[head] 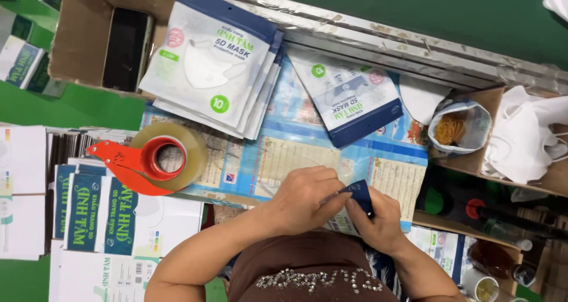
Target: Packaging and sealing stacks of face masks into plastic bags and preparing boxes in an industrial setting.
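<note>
Both hands hold one mask packet (357,202) close to the body. The left hand (305,198) pinches its edge, and the right hand (378,219) grips its dark blue top. It looks like closing the packet; next, press the top flat.

Both bare forearms angle inward from the lower edge, elbows bent, bringing the hands together at centre. The left hand (305,198) lies knuckles-up, fingers curled in a pinching grip; the right hand (378,219) meets it, fingertips likewise pinched shut.
</note>
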